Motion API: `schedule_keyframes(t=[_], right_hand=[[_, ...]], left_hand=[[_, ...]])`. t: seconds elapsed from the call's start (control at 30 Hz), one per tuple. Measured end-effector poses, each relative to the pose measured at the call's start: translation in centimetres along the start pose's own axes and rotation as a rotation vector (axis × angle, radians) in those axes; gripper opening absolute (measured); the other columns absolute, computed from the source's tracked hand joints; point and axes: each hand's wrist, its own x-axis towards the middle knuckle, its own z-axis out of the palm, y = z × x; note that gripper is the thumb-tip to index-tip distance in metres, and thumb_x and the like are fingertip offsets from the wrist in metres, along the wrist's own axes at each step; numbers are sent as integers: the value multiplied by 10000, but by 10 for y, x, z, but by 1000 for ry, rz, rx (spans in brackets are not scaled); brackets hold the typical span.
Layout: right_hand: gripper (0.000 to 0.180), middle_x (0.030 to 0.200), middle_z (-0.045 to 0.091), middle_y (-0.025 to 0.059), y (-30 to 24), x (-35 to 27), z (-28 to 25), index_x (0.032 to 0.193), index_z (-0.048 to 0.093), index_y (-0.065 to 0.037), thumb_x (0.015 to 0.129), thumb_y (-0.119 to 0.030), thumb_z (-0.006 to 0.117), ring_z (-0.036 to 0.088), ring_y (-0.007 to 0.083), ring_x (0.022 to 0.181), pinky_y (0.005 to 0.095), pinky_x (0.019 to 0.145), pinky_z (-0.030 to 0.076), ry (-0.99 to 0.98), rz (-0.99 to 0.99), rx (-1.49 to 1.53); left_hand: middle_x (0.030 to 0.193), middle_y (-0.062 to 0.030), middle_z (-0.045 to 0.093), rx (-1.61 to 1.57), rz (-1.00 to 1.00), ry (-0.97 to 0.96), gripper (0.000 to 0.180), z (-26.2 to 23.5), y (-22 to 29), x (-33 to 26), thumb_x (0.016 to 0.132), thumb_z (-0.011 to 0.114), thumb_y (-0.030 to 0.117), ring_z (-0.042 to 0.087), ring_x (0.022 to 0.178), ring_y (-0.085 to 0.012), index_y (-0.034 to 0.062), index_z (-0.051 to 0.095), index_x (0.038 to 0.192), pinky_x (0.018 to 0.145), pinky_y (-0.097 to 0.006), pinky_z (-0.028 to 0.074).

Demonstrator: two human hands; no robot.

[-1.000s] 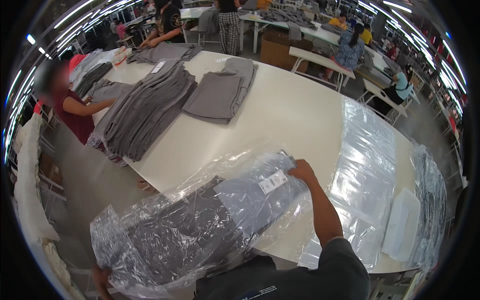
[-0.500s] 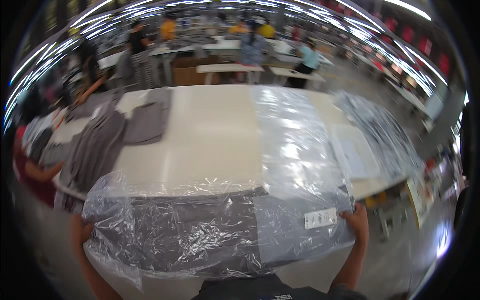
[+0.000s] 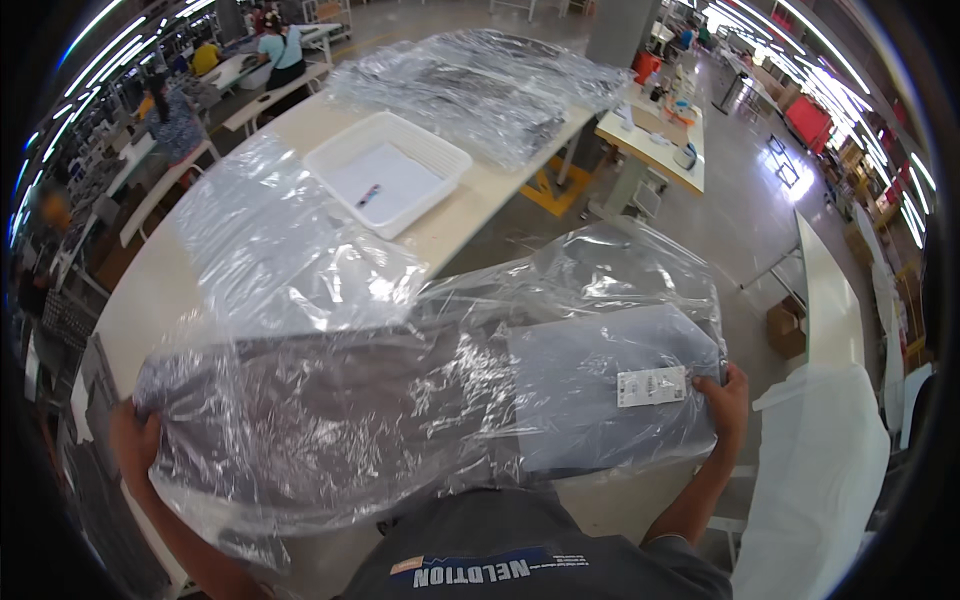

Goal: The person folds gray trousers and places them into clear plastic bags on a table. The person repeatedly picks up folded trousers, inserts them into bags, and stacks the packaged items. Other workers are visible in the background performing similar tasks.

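Note:
A dark grey folded garment (image 3: 370,400) in a clear plastic bag (image 3: 620,262) stretches across in front of my body. My left hand (image 3: 133,440) grips its left end, thumb on top and the other fingers hidden beneath. At the opposite end my right hand (image 3: 725,403) pinches the edge, its thumb beside a white printed label (image 3: 650,387). A pale bluish-grey panel (image 3: 560,400) shows through the plastic under that label. Loose plastic puffs up above the right part of the garment.
A cream table (image 3: 140,290) carries flat clear plastic bags (image 3: 290,230), a white tray (image 3: 440,172) with paper and a small item inside, and a heap of bagged garments (image 3: 480,85). A smaller table (image 3: 665,165) stands beyond; a white-covered surface (image 3: 815,470) lies at right.
My view and body have turned to the right, with the bagged garment carried along between both hands. The tray and the bagged heap now appear ahead, and the grey garment piles have shifted left.

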Motion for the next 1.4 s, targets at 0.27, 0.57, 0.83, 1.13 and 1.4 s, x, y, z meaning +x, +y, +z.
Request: schedule_keyframes(t=[0.27,0.57,0.83,1.13,1.4], right_hand=[[402,927,646,95,59,101,-121,1063,616,77,696,-84,648,571,178,826,305,814,447,341,32,-51],[350,938,626,86,46,246,-122,1051,612,47,724,-75,633,558,175,817,310,789,441,524,60,-68],[509,1043,670,218,-85,414,-82,1187,602,107,792,-195,712,617,268,904,374,822,483,624,217,-495],[495,809,668,195,-106,656,-35,889,685,109,714,-339,799,579,277,734,434,723,470,592,7,-306],[424,1138,621,200,-252,787,208,1175,583,119,788,-23,684,575,313,1022,416,863,469,429,98,235]], left_hand=[[778,-193,644,-285,296,2,251,85,365,203,742,678,219,611,767,-402,31,648,905,680,-455,476],[762,-148,668,-361,514,-66,215,200,615,392,740,649,273,648,765,-362,94,652,859,666,-475,497],[794,-158,678,-342,478,-48,230,260,778,551,734,636,282,659,779,-367,86,650,852,660,-499,502],[915,-161,696,-246,246,14,288,332,821,746,728,632,290,668,894,-357,94,675,934,752,-482,529],[986,-152,688,-124,183,185,314,369,782,1026,736,656,292,669,919,-352,97,674,981,768,-471,532]])
